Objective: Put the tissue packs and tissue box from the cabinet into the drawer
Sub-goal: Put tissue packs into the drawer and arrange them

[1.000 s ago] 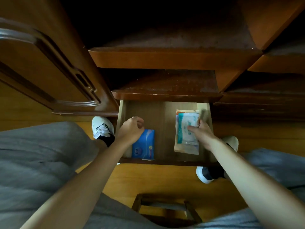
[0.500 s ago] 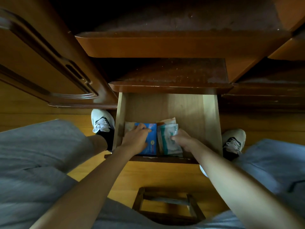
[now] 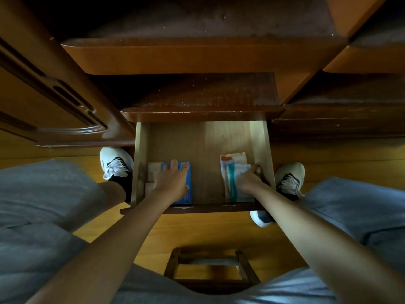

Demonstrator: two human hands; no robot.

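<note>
Head view, looking down into the open drawer. Left hand lies flat, fingers spread, on the blue tissue pack at the drawer's front left. Right hand presses the white-and-teal tissue pack at the front right; its grip appears closed, though shadow obscures it.

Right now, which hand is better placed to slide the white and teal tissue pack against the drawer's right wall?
Right hand: it already rests on that pack; the left hand lies on the blue pack.
</note>
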